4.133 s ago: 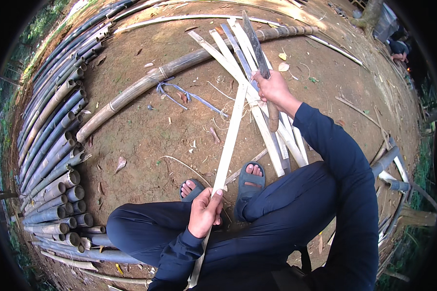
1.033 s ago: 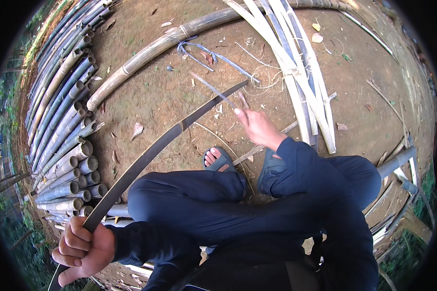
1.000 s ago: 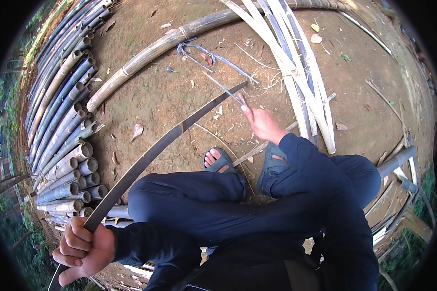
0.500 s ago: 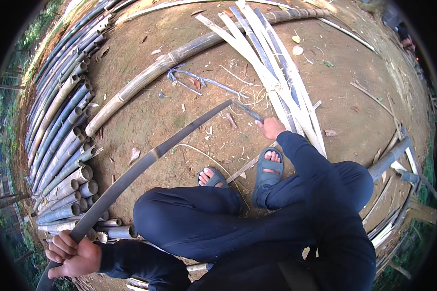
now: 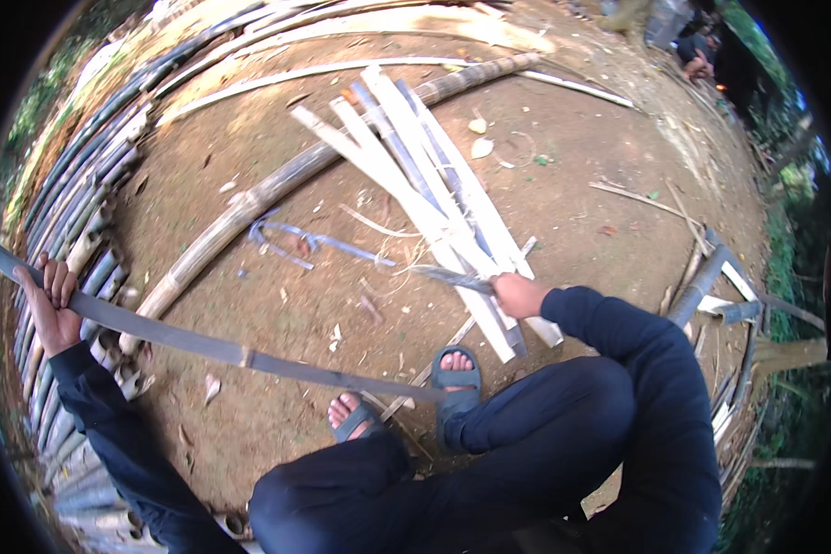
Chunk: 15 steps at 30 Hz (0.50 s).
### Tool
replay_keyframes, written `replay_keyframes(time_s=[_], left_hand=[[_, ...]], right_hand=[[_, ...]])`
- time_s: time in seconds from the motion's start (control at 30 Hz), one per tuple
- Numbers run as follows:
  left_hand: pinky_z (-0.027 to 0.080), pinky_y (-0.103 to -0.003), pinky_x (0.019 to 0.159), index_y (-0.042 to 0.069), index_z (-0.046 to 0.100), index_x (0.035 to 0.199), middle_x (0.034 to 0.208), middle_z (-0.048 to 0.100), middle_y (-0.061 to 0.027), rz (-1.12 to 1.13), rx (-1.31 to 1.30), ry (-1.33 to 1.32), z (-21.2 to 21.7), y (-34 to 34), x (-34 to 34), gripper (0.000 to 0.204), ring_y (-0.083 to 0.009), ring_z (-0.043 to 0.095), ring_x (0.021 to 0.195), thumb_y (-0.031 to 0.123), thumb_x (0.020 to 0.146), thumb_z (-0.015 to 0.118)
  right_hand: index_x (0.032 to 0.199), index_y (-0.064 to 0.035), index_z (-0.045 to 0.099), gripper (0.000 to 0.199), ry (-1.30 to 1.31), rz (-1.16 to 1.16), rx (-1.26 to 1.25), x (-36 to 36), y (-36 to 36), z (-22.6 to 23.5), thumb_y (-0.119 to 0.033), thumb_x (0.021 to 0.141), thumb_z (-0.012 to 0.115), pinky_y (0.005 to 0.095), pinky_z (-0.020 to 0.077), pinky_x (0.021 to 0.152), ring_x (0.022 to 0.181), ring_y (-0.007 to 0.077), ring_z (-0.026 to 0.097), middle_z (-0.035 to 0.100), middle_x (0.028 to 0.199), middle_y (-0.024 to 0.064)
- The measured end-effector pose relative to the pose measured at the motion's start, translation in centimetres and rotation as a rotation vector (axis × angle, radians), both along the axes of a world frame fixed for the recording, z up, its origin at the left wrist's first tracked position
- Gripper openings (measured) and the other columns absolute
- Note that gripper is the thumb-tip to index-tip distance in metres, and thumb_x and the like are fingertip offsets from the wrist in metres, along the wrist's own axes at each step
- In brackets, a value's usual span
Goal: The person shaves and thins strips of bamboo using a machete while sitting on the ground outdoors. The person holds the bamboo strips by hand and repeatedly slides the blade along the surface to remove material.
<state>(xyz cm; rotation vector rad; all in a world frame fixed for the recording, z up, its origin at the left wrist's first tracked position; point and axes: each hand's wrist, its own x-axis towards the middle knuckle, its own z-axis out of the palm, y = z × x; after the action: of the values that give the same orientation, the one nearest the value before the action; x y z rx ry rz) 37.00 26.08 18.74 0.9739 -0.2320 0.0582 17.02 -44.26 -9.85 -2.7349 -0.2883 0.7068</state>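
My left hand (image 5: 51, 309) is stretched far out to the left and grips one end of a long dark bamboo strip (image 5: 212, 346). The strip runs right across the dirt to my sandalled feet (image 5: 457, 374). My right hand (image 5: 519, 295) holds a knife (image 5: 448, 275) by its handle, the blade pointing left. That hand rests beside a pile of pale split bamboo slats (image 5: 425, 198) lying on the ground ahead of me. I am squatting, dark trousers and sleeves filling the lower view.
A long whole bamboo pole (image 5: 286, 185) lies diagonally across the bare earth. Stacked bamboo poles (image 5: 74, 231) line the left side. Blue cord (image 5: 305, 242) lies on the dirt. More strips and scraps (image 5: 711, 277) sit at right. A person (image 5: 697, 46) is far back right.
My left hand has swung the dark strip out and up to the left, so it lies flatter. My right hand has let go of the strip's end and now holds the knife by the slats.
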Motion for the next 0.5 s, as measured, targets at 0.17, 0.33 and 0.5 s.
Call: replay_keyframes(time_s=[0.17,0.33,0.5], left_hand=[[0.021,-0.021,0.037,0.004,0.051,0.104,0.063,0.027,0.0052,0.067,0.129,0.078,-0.3,-0.8,13.3,0.042,-0.0036,0.022,0.046,0.045,0.1,0.052],[0.021,-0.019,0.038,0.005,0.05,0.104,0.069,0.032,0.0048,0.013,0.226,0.243,-3.5,-10.5,22.9,0.051,-0.0022,0.025,0.047,0.054,0.094,0.058],[0.051,-0.026,0.061,0.007,0.05,0.105,0.083,0.055,-0.0021,0.113,0.39,0.431,-17.9,-17.3,27.3,0.04,-0.014,0.06,0.067,0.045,0.097,0.058]], right_hand=[[0.098,0.0081,0.056,0.025,-0.236,-0.362,0.326,-0.5,6.2,-6.8,-0.005,0.078,0.062,0.0515,0.0497,0.079,0.088,0.0458,0.064,0.063,0.084,0.0309],[0.123,0.0063,0.048,0.045,-0.137,-0.579,0.38,-3.2,10.2,-12.1,-0.01,0.083,0.064,0.0489,0.0471,0.083,0.09,0.0458,0.058,0.054,0.101,0.0281],[0.136,0.0042,0.04,0.061,-0.022,-0.511,0.313,-5.2,9.9,-11.0,-0.014,0.084,0.067,0.0469,0.0466,0.084,0.095,0.0429,0.056,0.048,0.109,0.0245]])
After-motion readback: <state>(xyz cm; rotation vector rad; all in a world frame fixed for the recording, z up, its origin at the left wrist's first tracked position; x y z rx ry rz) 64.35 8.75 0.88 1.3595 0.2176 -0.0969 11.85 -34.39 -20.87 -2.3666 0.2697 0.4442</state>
